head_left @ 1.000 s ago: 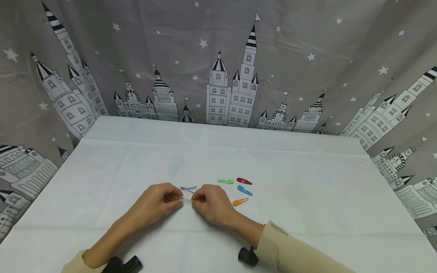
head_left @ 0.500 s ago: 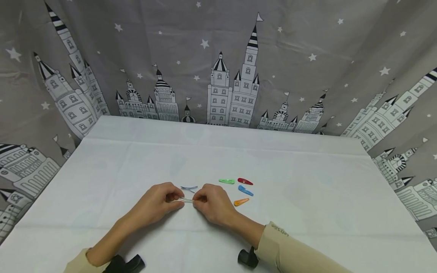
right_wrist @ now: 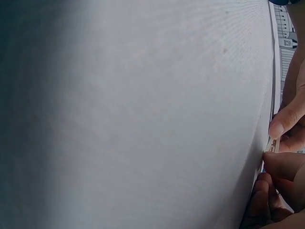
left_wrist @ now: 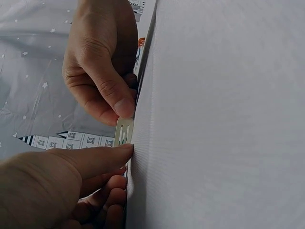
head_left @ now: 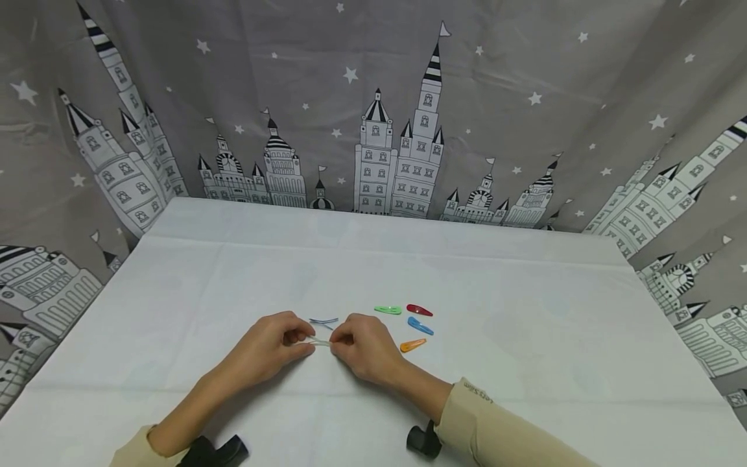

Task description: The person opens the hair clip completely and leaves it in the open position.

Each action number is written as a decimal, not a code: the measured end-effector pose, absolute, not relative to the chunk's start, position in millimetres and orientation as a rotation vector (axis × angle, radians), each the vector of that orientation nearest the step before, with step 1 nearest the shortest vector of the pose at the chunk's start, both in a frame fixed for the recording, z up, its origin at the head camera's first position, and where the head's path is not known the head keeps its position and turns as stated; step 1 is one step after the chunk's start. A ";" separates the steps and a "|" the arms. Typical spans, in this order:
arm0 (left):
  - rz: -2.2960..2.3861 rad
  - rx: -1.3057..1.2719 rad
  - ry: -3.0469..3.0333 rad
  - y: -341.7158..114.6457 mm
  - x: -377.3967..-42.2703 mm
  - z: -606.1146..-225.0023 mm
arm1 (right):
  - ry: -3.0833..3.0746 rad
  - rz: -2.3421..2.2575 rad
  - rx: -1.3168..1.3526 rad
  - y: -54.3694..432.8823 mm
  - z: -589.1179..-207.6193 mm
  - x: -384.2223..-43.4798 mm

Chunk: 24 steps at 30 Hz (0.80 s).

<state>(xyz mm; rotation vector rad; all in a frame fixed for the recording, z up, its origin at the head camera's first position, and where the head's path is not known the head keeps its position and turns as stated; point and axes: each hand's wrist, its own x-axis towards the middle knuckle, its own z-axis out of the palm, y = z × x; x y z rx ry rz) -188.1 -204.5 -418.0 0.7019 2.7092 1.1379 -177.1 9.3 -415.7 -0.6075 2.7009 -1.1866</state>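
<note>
A pale cream snap hair clip [head_left: 322, 343] spans the small gap between my two hands, just above the white cloth. My left hand [head_left: 271, 344] pinches one end between thumb and fingers, and my right hand [head_left: 366, 350] pinches the other. In the left wrist view the slotted face of the pale clip [left_wrist: 125, 130] shows between the two thumbs. Only a sliver of it appears in the right wrist view, between the fingers. Right behind the hands lies a grey-blue hair clip [head_left: 323, 322] with its parts spread apart, partly hidden by the right hand.
Right of my right hand lie a green clip [head_left: 388, 311], a red clip [head_left: 419, 310], a blue clip [head_left: 420, 325] and an orange clip [head_left: 413, 346]. A white cloth [head_left: 496, 311] covers the table. A grey castle-print curtain [head_left: 327, 78] hangs behind it.
The head view has shifted very slightly. Both hands keep their pinch on the pale hair clip, with hardly any movement, and the other clips stay where they were.
</note>
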 end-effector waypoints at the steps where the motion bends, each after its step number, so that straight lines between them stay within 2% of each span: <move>1: 1.137 0.699 2.710 -204.4 -188.1 -418.1 | 2.702 -1.185 -0.612 9.3 -416.0 -177.4; 24: 1.116 0.663 2.717 -204.9 -187.3 -420.3 | 2.691 -1.185 -0.618 9.9 -417.1 -177.6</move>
